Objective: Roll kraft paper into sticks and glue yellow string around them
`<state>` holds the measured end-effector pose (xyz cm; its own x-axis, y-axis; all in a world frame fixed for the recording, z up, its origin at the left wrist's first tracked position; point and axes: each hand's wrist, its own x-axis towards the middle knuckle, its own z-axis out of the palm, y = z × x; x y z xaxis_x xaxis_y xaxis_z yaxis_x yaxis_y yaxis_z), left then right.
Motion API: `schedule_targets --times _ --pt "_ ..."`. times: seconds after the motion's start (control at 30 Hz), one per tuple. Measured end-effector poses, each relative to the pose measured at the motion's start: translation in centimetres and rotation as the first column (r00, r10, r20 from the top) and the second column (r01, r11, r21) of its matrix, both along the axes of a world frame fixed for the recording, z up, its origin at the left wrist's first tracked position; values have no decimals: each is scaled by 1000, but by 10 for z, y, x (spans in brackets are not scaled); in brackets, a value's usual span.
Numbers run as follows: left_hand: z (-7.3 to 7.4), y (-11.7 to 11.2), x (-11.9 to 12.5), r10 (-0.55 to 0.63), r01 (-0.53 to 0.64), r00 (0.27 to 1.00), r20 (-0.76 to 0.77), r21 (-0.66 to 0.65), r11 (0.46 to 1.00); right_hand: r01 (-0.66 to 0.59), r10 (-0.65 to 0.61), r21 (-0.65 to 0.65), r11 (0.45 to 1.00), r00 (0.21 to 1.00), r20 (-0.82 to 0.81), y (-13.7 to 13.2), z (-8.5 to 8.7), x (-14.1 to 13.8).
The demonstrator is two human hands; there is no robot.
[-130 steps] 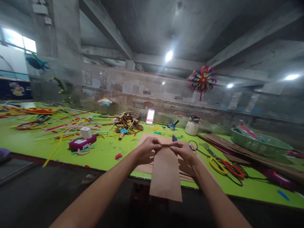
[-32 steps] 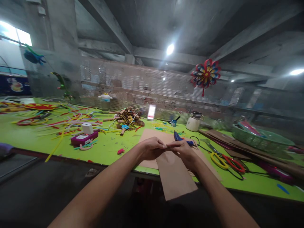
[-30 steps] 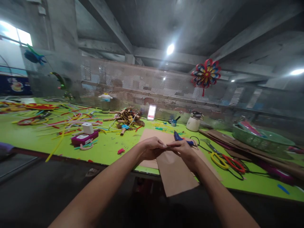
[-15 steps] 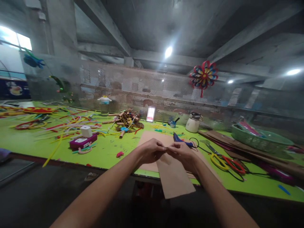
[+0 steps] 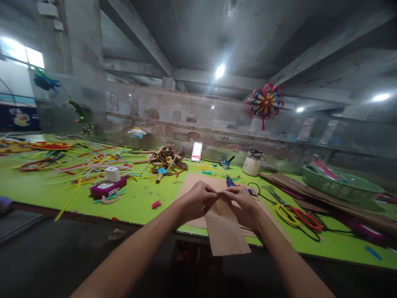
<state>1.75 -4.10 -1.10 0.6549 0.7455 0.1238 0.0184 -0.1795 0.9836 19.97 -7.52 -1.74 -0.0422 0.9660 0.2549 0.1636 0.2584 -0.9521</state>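
Observation:
Both hands meet above the near edge of a green table (image 5: 142, 198). My left hand (image 5: 196, 200) and my right hand (image 5: 242, 198) pinch the top edge of a brown paper strip (image 5: 226, 231), fingers closed on it. The strip hangs down from the pinch, past the table edge, tilted slightly to the right. Under the hands lies a larger brown cardboard sheet (image 5: 194, 184). A blue glue gun (image 5: 231, 182) lies just behind my right hand.
Yellow and red scissors (image 5: 294, 215) lie right of the hands. A green basket (image 5: 338, 186) stands far right, a white kettle (image 5: 252, 164) at the back. Coloured strips and a purple box (image 5: 107, 188) litter the left half. A paper pinwheel (image 5: 265, 101) hangs on the mesh fence.
The hands have stayed pinched on the strip's top edge; over the seconds the strip's lower end swung to the right and its visible length grew shorter.

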Motion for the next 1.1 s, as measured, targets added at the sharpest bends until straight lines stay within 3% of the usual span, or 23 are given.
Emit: schedule_targets --times 0.17,0.3,0.5,0.77,0.9,1.1 --pt "-1 8 2 -15 15 1000 4 78 997 -1 0 38 999 1000 29 2 0 1" --pt "-7 22 6 44 -27 997 -70 230 973 11 -14 45 999 999 50 4 -1 2" --pt "-8 33 8 200 -99 966 -161 483 870 -29 25 67 997 998 49 1 1 -1" --pt "-2 28 5 194 -38 966 -170 651 758 9 -8 85 996 1000 -8 -1 -3 -5" --pt "-7 29 6 164 -22 970 -181 605 796 -97 101 45 994 991 -92 -11 -6 -12" --pt "-6 26 2 -1 71 985 -171 402 913 -109 110 21 994 992 -67 -11 -6 -9"
